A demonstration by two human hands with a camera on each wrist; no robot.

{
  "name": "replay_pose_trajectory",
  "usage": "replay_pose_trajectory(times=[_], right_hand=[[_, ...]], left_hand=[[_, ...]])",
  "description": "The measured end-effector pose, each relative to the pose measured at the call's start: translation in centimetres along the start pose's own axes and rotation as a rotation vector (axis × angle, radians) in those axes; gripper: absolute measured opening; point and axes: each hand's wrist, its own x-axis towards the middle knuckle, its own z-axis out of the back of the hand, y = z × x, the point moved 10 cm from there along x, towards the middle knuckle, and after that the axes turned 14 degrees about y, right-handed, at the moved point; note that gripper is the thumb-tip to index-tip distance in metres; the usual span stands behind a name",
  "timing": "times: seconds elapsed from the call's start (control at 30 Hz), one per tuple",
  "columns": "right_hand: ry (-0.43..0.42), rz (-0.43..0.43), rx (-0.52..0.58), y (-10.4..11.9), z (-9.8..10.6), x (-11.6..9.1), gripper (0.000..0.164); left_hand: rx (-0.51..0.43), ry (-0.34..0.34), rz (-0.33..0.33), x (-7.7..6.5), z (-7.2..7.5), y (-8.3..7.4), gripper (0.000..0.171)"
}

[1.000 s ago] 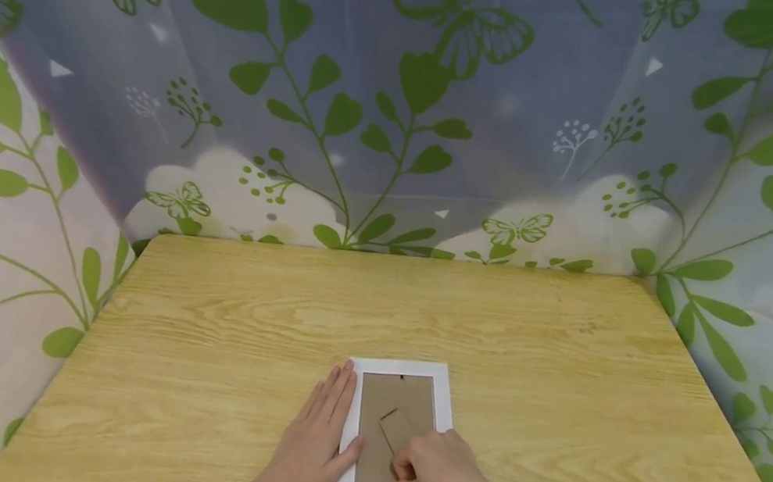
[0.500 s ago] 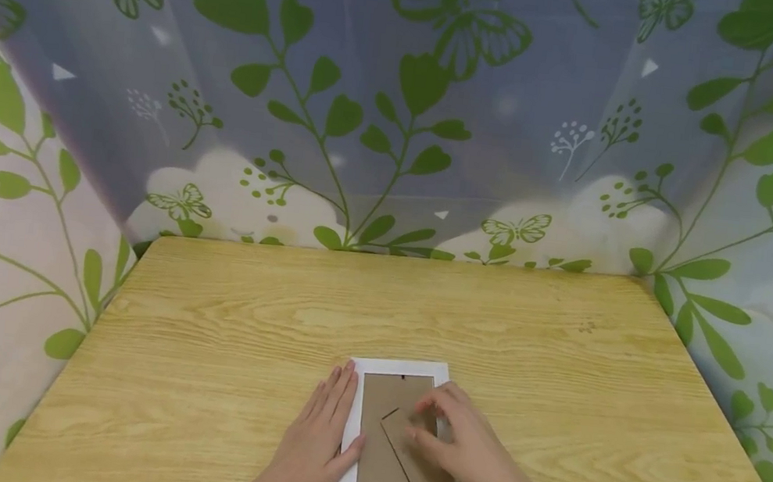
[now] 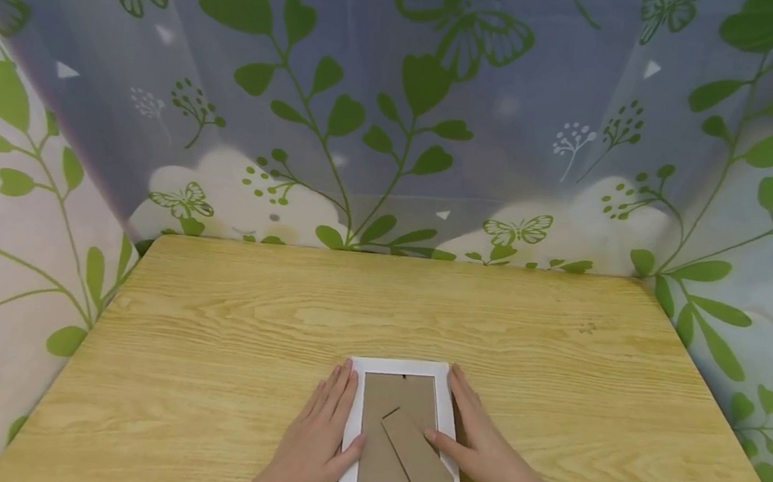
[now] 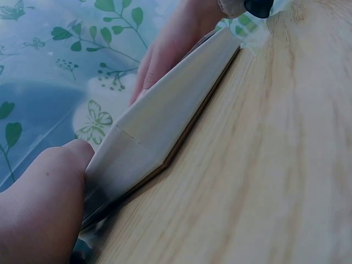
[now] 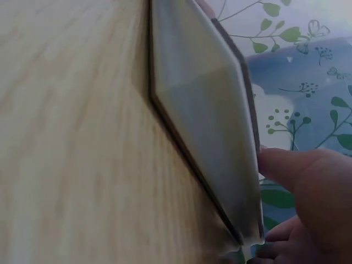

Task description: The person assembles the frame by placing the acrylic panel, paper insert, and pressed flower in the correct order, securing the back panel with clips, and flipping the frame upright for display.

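Observation:
A white picture frame point(image 3: 401, 367) lies face down on the table, with its brown backing board point(image 3: 378, 452) upward. The brown stand leg point(image 3: 417, 452) lies slanted across the backing, its lower end over the frame's bottom right corner. My left hand point(image 3: 316, 442) rests along the left edge, fingers straight, thumb on the border. Along the right edge lies my right hand point(image 3: 488, 448), fingers extended, thumb tip touching beside the stand leg. Both wrist views show the frame's pale side wall point(image 4: 165, 115) close to the tabletop, with a thumb point(image 5: 286, 165) at its upper edge in the right one.
The wood-grain table point(image 3: 245, 305) stretches away behind the frame and to both sides. A patterned cloth point(image 3: 511, 128) with green leaves and butterflies hangs at the table's back edge and along its left and right sides.
My right hand has left the stand leg and moved outward to the frame's right edge, its fingers straightening. The stand leg now lies uncovered. The left hand stays in place.

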Motion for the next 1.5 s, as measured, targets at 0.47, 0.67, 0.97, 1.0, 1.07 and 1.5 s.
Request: replay_pose_trajectory(times=[0.47, 0.67, 0.97, 1.0, 1.07, 1.5], right_hand=[[-0.256, 0.086, -0.441, 0.6, -1.1, -0.1, 0.071], [-0.276, 0.100, -0.467, 0.3, -0.4, 0.5, 0.071], [-0.258, 0.076, -0.433, -0.9, 1.3, 3.0, 0.070], [-0.255, 0.075, -0.427, -1.1, 1.5, 3.3, 0.070], [-0.252, 0.071, -0.421, -1.4, 2.0, 3.9, 0.070], [-0.242, 0.066, -0.359, -3.3, 4.2, 6.9, 0.069]], left_hand=[[0.009, -0.013, 0.011, 0.0, -0.1, 0.2, 0.080], [0.034, -0.030, -0.017, 0.9, 0.1, 0.2, 0.078], [0.039, -0.035, -0.034, 4.1, 0.6, 1.7, 0.077], [0.036, -0.029, -0.030, 4.5, 0.6, 1.9, 0.077], [0.018, -0.021, -0.024, 5.3, 0.6, 2.2, 0.077], [-0.019, -0.043, -0.017, 8.8, 1.0, 4.1, 0.078]])
